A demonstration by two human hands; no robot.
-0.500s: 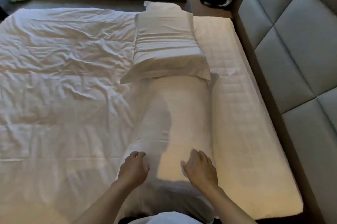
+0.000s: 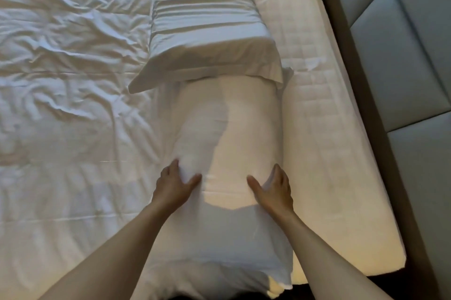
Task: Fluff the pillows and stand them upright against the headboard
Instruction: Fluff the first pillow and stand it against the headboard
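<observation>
Presently, left hand [image 2: 174, 183] and right hand [image 2: 273, 186] press the near pillow [image 2: 227, 143], fingers spread, gripping nothing. Risk: lifting it could drag the overlapping far pillow [image 2: 207, 19].

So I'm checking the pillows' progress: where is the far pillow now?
In the head view, the far pillow lies flat at upper centre, overlapping the near pillow's far end, left of the grey headboard.

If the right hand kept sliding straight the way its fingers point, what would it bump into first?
The right hand points up along the near pillow; it would probably first meet the far pillow, whose edge overlaps it.
</observation>
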